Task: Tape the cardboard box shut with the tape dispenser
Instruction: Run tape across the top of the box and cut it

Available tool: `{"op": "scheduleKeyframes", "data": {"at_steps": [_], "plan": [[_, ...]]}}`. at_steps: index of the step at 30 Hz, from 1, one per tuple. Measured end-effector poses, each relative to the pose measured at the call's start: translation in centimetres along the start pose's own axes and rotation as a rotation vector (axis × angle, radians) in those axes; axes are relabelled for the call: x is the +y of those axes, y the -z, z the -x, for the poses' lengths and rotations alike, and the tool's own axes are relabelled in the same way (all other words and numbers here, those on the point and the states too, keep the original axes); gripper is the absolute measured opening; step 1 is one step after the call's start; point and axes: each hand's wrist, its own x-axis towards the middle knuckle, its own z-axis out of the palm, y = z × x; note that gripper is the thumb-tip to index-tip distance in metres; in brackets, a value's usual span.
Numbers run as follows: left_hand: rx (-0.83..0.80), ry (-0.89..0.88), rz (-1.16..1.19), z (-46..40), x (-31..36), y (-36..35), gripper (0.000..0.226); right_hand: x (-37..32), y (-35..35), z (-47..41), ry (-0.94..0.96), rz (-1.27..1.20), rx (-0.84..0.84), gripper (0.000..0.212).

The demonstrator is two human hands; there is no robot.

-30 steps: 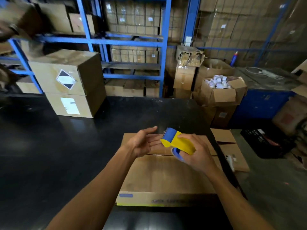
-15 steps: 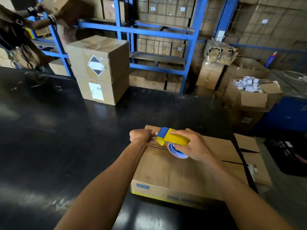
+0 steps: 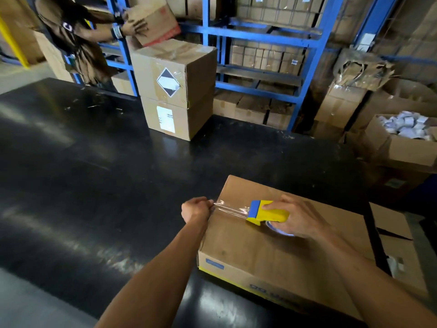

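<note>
A flat brown cardboard box (image 3: 272,247) lies on the black table (image 3: 99,176), its flaps down. My right hand (image 3: 300,218) grips the yellow and blue tape dispenser (image 3: 267,212) over the box's top, near its left end. A strip of clear tape (image 3: 230,209) stretches from the dispenser's blue mouth leftward. My left hand (image 3: 196,209) pinches the tape's free end at the box's left edge, just off the box side.
Two stacked sealed boxes (image 3: 175,91) stand at the table's far side. Another person (image 3: 75,36) handles a box (image 3: 151,17) at the blue shelving (image 3: 260,41) behind. Open cartons (image 3: 402,143) stand on the floor to the right, past the table edge.
My left hand closed on the tape end and drew it out to the box's left edge; the dispenser came down close over the box top. The view shifted left.
</note>
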Motion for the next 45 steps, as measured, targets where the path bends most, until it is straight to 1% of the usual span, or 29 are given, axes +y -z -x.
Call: {"op": "scheduleKeyframes", "data": {"at_steps": [2, 4, 8, 11, 17, 20, 22, 24, 25, 26, 27, 29, 30, 32, 37, 39, 42, 45], "plan": [[0.026, -0.057, -0.016, 0.0, -0.4, -0.3, 0.02, 0.2, -0.3, -0.2, 0.002, 0.017, -0.007, 0.062], [0.061, -0.119, -0.054, 0.3, -0.5, -0.6, 0.019, 0.1, -0.2, -0.2, -0.006, 0.042, -0.016, 0.059], [0.117, -0.218, -0.144, 1.1, -1.0, -1.2, 0.024, -0.1, 0.3, 0.3, -0.022, 0.083, -0.037, 0.055], [0.117, -0.217, -0.186, 0.9, -1.5, -1.3, 0.028, -0.2, 0.4, 0.5, -0.021, 0.1, -0.056, 0.055], [0.092, -0.191, -0.178, 0.1, -2.1, -1.2, 0.033, -0.5, 0.5, 0.4, -0.029, 0.115, -0.06, 0.054], [0.084, -0.203, -0.212, 0.4, -2.6, -1.0, 0.043, -0.6, 0.5, 0.3, -0.029, 0.125, -0.074, 0.055], [0.07, -0.267, -0.333, 0.6, -3.0, -1.4, 0.051, -0.7, 0.5, 0.3, -0.03, 0.123, -0.074, 0.055], [0.061, -0.26, -0.483, 1.0, -3.2, -1.7, 0.06, -0.7, 0.6, 0.3, -0.032, 0.121, -0.07, 0.054], [0.07, -0.241, -0.538, 1.0, -3.2, -1.8, 0.062, -0.8, 0.6, 0.3, -0.032, 0.124, -0.068, 0.053], [0.083, -0.284, -0.581, 1.0, -3.3, -1.6, 0.059, -0.8, 0.5, 0.4, -0.032, 0.126, -0.066, 0.054], [0.086, -0.412, -0.62, 1.0, -3.6, -1.5, 0.054, -0.8, 0.5, 0.4, -0.031, 0.126, -0.064, 0.054], [0.016, -0.733, -0.738, 1.2, -4.6, -1.3, 0.048, -0.8, 0.5, 0.4, -0.027, 0.121, -0.07, 0.054], [-0.042, -0.817, -0.788, 1.4, -5.1, -1.4, 0.046, -0.8, 0.6, 0.3, -0.028, 0.115, -0.072, 0.054], [-0.154, -0.841, -0.899, 2.0, -5.7, -1.5, 0.047, -0.9, 0.7, 0.3, -0.027, 0.106, -0.084, 0.053], [-0.26, -0.803, -1.152, 1.4, -5.7, -1.3, 0.056, -0.6, 0.8, -0.1, -0.031, 0.072, -0.133, 0.06], [-0.279, -0.82, -1.235, 1.5, -5.8, -1.5, 0.062, -0.4, 1.0, -0.3, -0.028, 0.081, -0.151, 0.06], [-0.282, -0.901, -1.377, 1.2, -6.2, -1.8, 0.066, -0.5, 1.2, -0.6, -0.03, 0.101, -0.149, 0.057], [-0.264, -0.937, -1.433, 0.9, -6.2, -1.8, 0.066, -0.3, 1.1, -0.8, -0.028, 0.084, -0.143, 0.055]]}}
